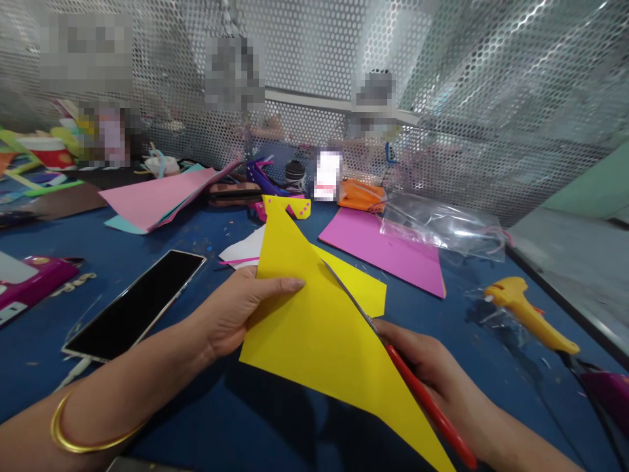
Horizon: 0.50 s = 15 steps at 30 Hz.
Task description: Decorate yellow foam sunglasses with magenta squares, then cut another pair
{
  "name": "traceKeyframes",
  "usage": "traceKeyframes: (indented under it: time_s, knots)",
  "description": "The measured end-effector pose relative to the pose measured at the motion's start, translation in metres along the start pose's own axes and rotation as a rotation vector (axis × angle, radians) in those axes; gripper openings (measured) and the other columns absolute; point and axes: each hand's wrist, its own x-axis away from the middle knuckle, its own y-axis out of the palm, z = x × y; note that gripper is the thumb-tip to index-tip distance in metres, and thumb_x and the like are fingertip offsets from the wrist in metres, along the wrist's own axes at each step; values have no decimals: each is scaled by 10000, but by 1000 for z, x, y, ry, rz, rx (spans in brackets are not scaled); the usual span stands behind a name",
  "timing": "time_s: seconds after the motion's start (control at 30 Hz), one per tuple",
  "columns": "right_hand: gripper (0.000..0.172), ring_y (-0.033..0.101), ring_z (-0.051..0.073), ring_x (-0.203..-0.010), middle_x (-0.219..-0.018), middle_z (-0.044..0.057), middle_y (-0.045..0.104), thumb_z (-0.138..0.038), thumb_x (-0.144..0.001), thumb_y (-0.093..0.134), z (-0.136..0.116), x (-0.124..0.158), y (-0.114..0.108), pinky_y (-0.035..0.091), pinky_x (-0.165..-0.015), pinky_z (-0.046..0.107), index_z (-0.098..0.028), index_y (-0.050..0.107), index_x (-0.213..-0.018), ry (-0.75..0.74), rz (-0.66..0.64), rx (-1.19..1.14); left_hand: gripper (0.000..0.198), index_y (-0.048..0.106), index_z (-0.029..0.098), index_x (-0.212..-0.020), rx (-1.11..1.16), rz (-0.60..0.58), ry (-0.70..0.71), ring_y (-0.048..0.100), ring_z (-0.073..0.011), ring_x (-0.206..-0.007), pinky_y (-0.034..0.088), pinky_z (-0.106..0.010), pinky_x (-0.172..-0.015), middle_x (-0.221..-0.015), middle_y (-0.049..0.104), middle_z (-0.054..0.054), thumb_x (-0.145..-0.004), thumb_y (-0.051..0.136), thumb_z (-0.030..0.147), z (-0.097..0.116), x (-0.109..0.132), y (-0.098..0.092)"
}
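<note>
Left fingers (287, 285) clamp yellow paper (309, 334), right fingers (410, 344) scissors (422, 393), between phone (137, 305) and glue gun (533, 318).

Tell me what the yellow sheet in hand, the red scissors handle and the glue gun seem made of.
Yellow sheet: likely matte craft card or thin foam; even colour, crisp edges, little shine.
Red scissors handle: probably smooth plastic, given its solid, uniform colour.
Glue gun: apparently hard moulded plastic, judging by its rounded yellow body.
</note>
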Motion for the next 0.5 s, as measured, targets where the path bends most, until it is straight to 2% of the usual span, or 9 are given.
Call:
traceKeyframes:
  time_s: [0.2, 0.33, 0.5]
  knots:
    - [389, 663, 251, -997, -1173, 75, 688, -403, -938, 551, 3, -2, 1, 548, -833, 360, -255, 583, -1296, -24, 15, 12, 255, 764, 113, -977, -1, -20, -24, 765, -302, -777, 647, -367, -684, -925, 791, -154, -725, 761, 70, -2, 0, 1]
    - [370, 673, 238, -969, -1178, 72, 687, -387, -945, 542, 5, -4, 1, 550, -809, 349, -267, 576, -1294, -36, 21, 62, 250, 762, 107, -987, -21, -45, -77, 766, -291, -776, 644, -354, -692, -922, 791, -156, -739, 754, 76, -5, 1, 3]
    - [295, 691, 227, -922, -1067, 47, 718, -387, -965, 509, 3, -3, 3, 556, -779, 336, -278, 616, -1217, -24, 27, 84, 223, 764, 102, -974, -26, -37, -74, 766, -291, -778, 643, -357, -691, -936, 789, -160, -754, 736, 71, -6, 1, 3]
